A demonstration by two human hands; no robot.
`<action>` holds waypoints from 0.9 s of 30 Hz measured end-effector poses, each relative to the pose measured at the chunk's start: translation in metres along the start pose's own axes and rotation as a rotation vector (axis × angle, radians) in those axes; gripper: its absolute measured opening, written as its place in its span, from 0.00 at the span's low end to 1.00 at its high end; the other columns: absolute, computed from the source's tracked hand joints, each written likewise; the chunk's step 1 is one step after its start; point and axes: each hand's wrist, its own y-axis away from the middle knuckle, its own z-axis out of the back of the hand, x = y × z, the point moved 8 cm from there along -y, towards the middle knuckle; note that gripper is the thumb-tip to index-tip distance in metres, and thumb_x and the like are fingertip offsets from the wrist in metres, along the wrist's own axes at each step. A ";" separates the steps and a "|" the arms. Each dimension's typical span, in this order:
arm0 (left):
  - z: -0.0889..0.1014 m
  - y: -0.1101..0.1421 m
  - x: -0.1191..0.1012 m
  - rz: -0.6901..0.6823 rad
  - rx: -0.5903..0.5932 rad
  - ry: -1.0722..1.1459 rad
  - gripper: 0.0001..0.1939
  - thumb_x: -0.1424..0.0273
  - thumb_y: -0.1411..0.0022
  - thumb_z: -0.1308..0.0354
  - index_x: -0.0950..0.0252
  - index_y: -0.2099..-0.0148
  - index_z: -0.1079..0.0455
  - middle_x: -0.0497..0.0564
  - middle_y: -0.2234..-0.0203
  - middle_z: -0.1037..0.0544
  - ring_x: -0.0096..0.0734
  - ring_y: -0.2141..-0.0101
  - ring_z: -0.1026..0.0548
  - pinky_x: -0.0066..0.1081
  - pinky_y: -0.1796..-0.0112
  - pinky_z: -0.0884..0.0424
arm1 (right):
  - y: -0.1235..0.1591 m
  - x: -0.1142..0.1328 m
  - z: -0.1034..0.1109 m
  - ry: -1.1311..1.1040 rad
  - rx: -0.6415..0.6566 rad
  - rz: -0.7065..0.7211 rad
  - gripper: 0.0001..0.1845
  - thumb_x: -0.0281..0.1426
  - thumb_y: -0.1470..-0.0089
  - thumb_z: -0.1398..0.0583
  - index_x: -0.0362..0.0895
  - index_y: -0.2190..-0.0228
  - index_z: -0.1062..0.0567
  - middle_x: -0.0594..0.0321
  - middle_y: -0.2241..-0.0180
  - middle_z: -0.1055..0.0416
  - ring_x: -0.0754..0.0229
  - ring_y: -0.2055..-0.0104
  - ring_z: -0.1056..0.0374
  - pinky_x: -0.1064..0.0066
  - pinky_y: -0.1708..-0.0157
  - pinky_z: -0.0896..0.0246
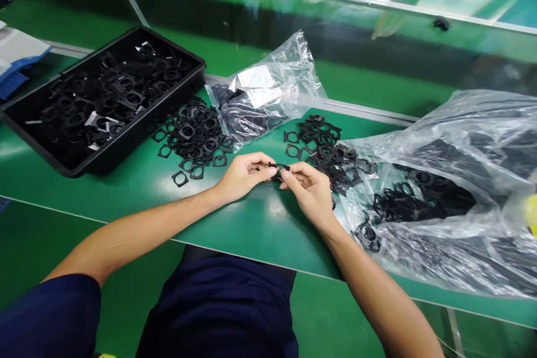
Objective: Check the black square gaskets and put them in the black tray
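Note:
Above the green table [251, 218], my left hand [247, 174] and my right hand [308, 187] meet, pinching a small black plastic part [278, 167] between thumbs and fingers. The part is seen nearly edge-on, and my fingertips cover some of it; whether it is one piece or two I cannot tell. Left of my hands lies a pile of square black frames with round holes [195, 131]. Another heap of black parts [331, 151] lies just beyond my right hand.
A black tray [138, 128] full of black parts stands at the left. A clear bag [268, 95] with a white label lies behind the piles. At the right, a large open plastic bag [436, 246] spills black parts. A raised ledge [377, 5] runs along the back.

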 end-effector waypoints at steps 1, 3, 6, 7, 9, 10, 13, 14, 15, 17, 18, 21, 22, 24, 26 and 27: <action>0.001 0.000 0.000 -0.011 -0.004 -0.010 0.20 0.55 0.48 0.29 0.68 0.64 0.23 0.49 0.73 0.21 0.25 0.72 0.25 0.26 0.68 0.27 | 0.000 0.000 0.000 -0.002 0.004 0.002 0.23 0.52 0.50 0.32 0.45 0.73 0.27 0.66 0.77 0.28 0.64 0.76 0.30 0.71 0.72 0.32; 0.001 0.000 -0.001 -0.030 -0.009 -0.019 0.20 0.55 0.47 0.30 0.68 0.64 0.23 0.50 0.71 0.20 0.26 0.71 0.24 0.27 0.67 0.26 | 0.000 -0.001 -0.001 -0.006 0.011 0.001 0.22 0.51 0.50 0.32 0.45 0.72 0.27 0.65 0.76 0.27 0.64 0.76 0.30 0.71 0.71 0.32; 0.002 0.000 -0.003 -0.049 -0.017 -0.019 0.21 0.54 0.46 0.30 0.68 0.63 0.23 0.51 0.70 0.20 0.27 0.71 0.23 0.27 0.66 0.25 | 0.000 -0.002 -0.003 -0.015 0.036 -0.013 0.21 0.49 0.49 0.31 0.45 0.72 0.26 0.65 0.75 0.27 0.64 0.75 0.30 0.71 0.70 0.31; 0.002 0.001 -0.003 -0.055 -0.021 -0.022 0.21 0.54 0.46 0.30 0.68 0.63 0.23 0.50 0.71 0.20 0.26 0.71 0.24 0.27 0.67 0.25 | 0.001 -0.002 -0.004 -0.018 0.046 -0.016 0.21 0.50 0.50 0.31 0.45 0.72 0.26 0.65 0.75 0.27 0.64 0.75 0.30 0.71 0.70 0.31; 0.002 0.001 -0.005 -0.066 -0.033 -0.033 0.21 0.54 0.47 0.30 0.68 0.64 0.23 0.50 0.72 0.20 0.25 0.73 0.25 0.25 0.70 0.26 | 0.001 -0.002 -0.005 -0.017 0.063 -0.022 0.22 0.51 0.51 0.31 0.45 0.71 0.25 0.65 0.75 0.27 0.63 0.75 0.29 0.71 0.70 0.31; 0.003 0.001 -0.006 -0.068 -0.039 -0.039 0.21 0.54 0.47 0.30 0.68 0.64 0.22 0.50 0.73 0.21 0.24 0.74 0.26 0.25 0.71 0.27 | 0.001 -0.002 -0.006 -0.013 0.068 -0.024 0.23 0.51 0.51 0.31 0.45 0.71 0.25 0.65 0.75 0.27 0.63 0.75 0.29 0.70 0.70 0.31; 0.003 0.001 -0.008 -0.066 -0.048 -0.048 0.22 0.53 0.48 0.30 0.68 0.65 0.22 0.49 0.75 0.21 0.23 0.76 0.27 0.23 0.74 0.29 | 0.001 -0.004 -0.007 -0.005 0.077 -0.033 0.24 0.53 0.52 0.31 0.45 0.71 0.25 0.65 0.76 0.28 0.62 0.75 0.29 0.70 0.70 0.30; 0.003 0.001 -0.008 -0.065 -0.047 -0.049 0.22 0.52 0.48 0.30 0.68 0.65 0.22 0.49 0.76 0.21 0.23 0.76 0.27 0.23 0.75 0.30 | 0.001 -0.004 -0.007 -0.006 0.078 -0.033 0.24 0.53 0.53 0.31 0.45 0.71 0.25 0.65 0.76 0.28 0.62 0.75 0.29 0.70 0.70 0.30; 0.003 0.001 -0.009 -0.065 -0.042 -0.050 0.22 0.52 0.47 0.30 0.68 0.65 0.22 0.49 0.76 0.21 0.23 0.77 0.27 0.23 0.75 0.30 | 0.001 -0.004 -0.007 -0.007 0.077 -0.032 0.24 0.53 0.53 0.31 0.45 0.71 0.25 0.66 0.76 0.28 0.62 0.75 0.29 0.70 0.70 0.30; 0.002 0.001 -0.010 -0.068 -0.036 -0.053 0.22 0.51 0.47 0.31 0.68 0.65 0.22 0.49 0.75 0.21 0.23 0.77 0.28 0.23 0.75 0.30 | 0.001 -0.005 -0.007 -0.008 0.077 -0.031 0.24 0.53 0.53 0.31 0.45 0.71 0.25 0.66 0.76 0.28 0.62 0.74 0.29 0.70 0.70 0.30; 0.002 0.001 -0.011 -0.071 -0.036 -0.057 0.23 0.51 0.47 0.31 0.68 0.65 0.22 0.49 0.75 0.20 0.23 0.77 0.27 0.23 0.75 0.30 | 0.002 -0.005 -0.007 -0.004 0.076 -0.030 0.23 0.53 0.52 0.31 0.45 0.71 0.25 0.66 0.76 0.28 0.62 0.74 0.29 0.70 0.70 0.31; 0.003 0.001 -0.011 -0.074 -0.040 -0.065 0.23 0.50 0.46 0.31 0.68 0.65 0.22 0.50 0.74 0.20 0.23 0.76 0.27 0.23 0.75 0.30 | 0.002 -0.006 -0.007 0.011 0.072 -0.029 0.23 0.52 0.51 0.32 0.45 0.71 0.24 0.66 0.76 0.28 0.62 0.74 0.29 0.70 0.70 0.31; 0.003 0.001 -0.010 -0.072 -0.038 -0.066 0.23 0.50 0.46 0.31 0.68 0.64 0.22 0.50 0.74 0.20 0.24 0.76 0.27 0.24 0.75 0.30 | 0.002 -0.005 -0.006 0.015 0.069 -0.028 0.23 0.52 0.51 0.32 0.45 0.71 0.24 0.66 0.76 0.28 0.62 0.74 0.29 0.70 0.70 0.32; 0.002 0.001 -0.009 -0.067 -0.025 -0.071 0.23 0.51 0.46 0.32 0.68 0.64 0.22 0.50 0.73 0.20 0.24 0.76 0.27 0.24 0.74 0.30 | 0.002 -0.003 -0.006 0.018 0.057 -0.027 0.22 0.51 0.50 0.32 0.45 0.71 0.25 0.66 0.76 0.28 0.63 0.75 0.30 0.70 0.71 0.32; 0.002 0.001 -0.008 -0.059 -0.012 -0.083 0.22 0.51 0.45 0.32 0.68 0.63 0.22 0.50 0.73 0.20 0.25 0.75 0.26 0.25 0.74 0.30 | 0.002 -0.001 -0.005 0.015 0.045 -0.023 0.21 0.50 0.50 0.31 0.45 0.72 0.25 0.67 0.77 0.29 0.64 0.75 0.30 0.71 0.71 0.32; 0.001 0.001 -0.007 -0.054 -0.007 -0.090 0.22 0.51 0.44 0.33 0.68 0.63 0.23 0.50 0.73 0.20 0.25 0.75 0.26 0.25 0.73 0.30 | 0.002 0.000 -0.005 0.012 0.041 -0.019 0.20 0.49 0.50 0.31 0.45 0.72 0.25 0.67 0.77 0.29 0.64 0.75 0.30 0.71 0.71 0.33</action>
